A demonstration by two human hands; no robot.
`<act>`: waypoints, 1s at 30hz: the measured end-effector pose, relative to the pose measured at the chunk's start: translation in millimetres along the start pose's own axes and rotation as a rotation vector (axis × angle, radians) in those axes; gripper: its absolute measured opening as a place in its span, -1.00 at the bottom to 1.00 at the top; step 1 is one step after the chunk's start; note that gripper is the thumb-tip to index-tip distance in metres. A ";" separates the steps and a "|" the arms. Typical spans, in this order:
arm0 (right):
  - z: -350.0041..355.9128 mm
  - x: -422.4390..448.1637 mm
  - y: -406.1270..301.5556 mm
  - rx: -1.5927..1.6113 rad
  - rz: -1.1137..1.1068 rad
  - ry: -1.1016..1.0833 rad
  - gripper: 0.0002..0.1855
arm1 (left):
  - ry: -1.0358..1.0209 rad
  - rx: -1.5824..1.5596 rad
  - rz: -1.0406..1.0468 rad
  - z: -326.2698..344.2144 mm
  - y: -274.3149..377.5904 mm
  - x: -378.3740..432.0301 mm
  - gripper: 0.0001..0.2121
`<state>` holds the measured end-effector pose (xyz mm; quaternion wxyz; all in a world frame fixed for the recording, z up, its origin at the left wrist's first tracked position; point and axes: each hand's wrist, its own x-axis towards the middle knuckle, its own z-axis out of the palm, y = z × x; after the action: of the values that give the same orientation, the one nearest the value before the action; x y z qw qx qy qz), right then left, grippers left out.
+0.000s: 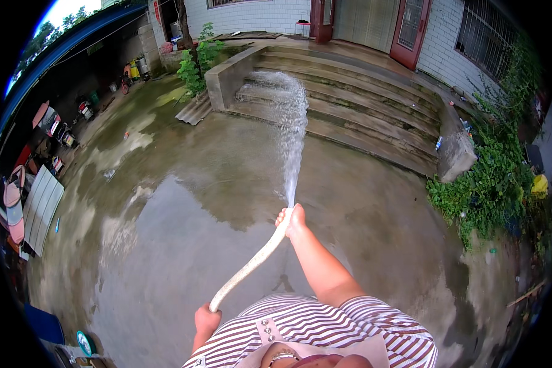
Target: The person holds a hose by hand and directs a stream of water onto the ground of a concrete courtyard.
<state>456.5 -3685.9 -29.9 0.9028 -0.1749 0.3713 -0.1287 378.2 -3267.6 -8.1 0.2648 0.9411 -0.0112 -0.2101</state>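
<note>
A thick white hose (253, 263) runs between my two hands. My right hand (294, 220) grips it close to its open end, with the arm stretched forward. Lower down and to the left, my left hand (207, 318) is closed around the hose beside my body. A wide jet of water (295, 124) leaves the hose end, arcs away from me and splashes on the left part of the concrete steps (349, 110). The concrete yard floor (202, 257) in front of me is wet and mirrors the sky.
Corrugated sheets (43, 209) lean at the left, near parked scooters (60, 126). Another corrugated piece (195, 109) lies beside the steps' low left wall (225, 83). Leafy plants (487, 193) spill over at the right. A round basin (85, 343) stands at the lower left.
</note>
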 end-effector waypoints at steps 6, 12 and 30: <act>-19.7 -9.8 -8.2 0.058 -0.049 0.029 -0.45 | -0.042 0.023 0.034 -1.6 7.0 7.7 -0.73; -38.0 -17.6 -14.3 0.112 -0.073 0.056 -0.49 | -0.078 0.059 0.089 2.1 5.1 20.7 -0.74; -83.4 -46.4 -25.3 0.305 -0.230 0.130 -0.45 | -0.142 0.054 0.198 7.0 24.9 32.6 -0.77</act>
<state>362.2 -3710.4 -45.8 0.8723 -0.0688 0.3826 -0.2965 407.4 -3296.8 -13.7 0.2576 0.9249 -0.1282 -0.2487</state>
